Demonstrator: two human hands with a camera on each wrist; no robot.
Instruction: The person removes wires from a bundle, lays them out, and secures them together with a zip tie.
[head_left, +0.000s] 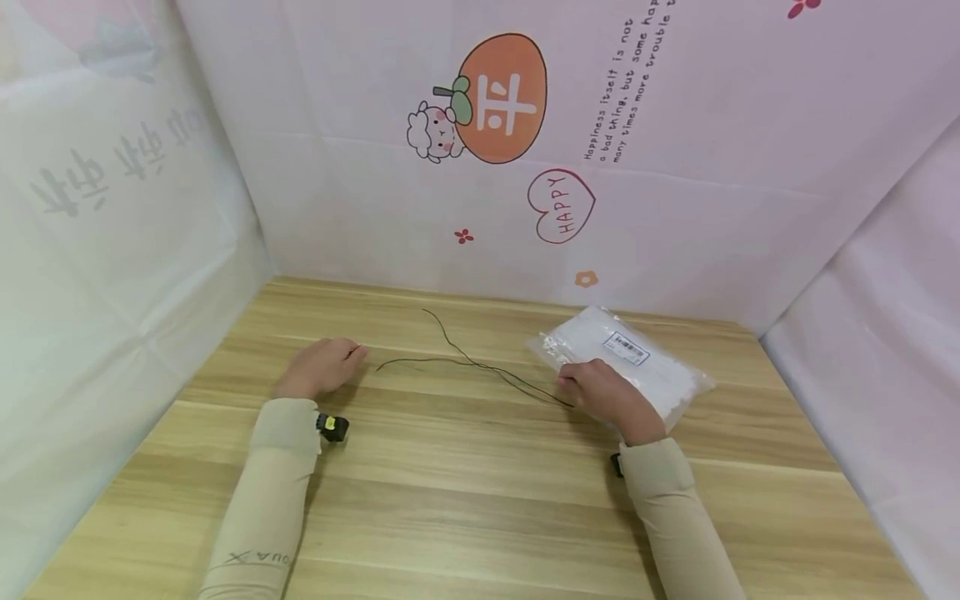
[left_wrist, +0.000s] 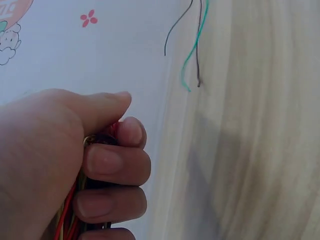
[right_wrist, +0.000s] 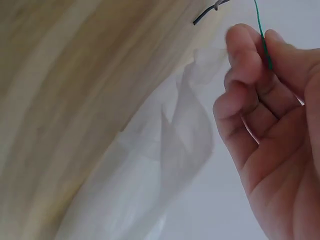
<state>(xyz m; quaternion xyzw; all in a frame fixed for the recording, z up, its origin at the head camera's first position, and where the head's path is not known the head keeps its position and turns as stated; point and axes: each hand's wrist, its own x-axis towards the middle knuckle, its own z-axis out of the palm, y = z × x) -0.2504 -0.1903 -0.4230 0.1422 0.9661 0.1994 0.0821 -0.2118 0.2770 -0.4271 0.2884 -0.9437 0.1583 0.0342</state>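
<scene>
My left hand [head_left: 322,367] is raised over the left part of the table. In the left wrist view its fingers curl round a bundle of thin wires [left_wrist: 68,217], red and yellowish ones among them; most of the bundle is hidden in the palm. My right hand [head_left: 606,393] pinches the end of a green wire [right_wrist: 262,32] between thumb and forefinger, beside the plastic bag. Two dark wires [head_left: 447,335] cross each other between the hands. Their right ends reach close to the right hand's fingertips, and the green wire runs leftward alongside them.
A clear plastic bag [head_left: 667,379] with white contents and a barcode label [head_left: 626,348] lies at the back right, partly behind the right hand. The wood-grain table [head_left: 465,500] is bounded by printed white cloth [head_left: 337,208] at the back and sides.
</scene>
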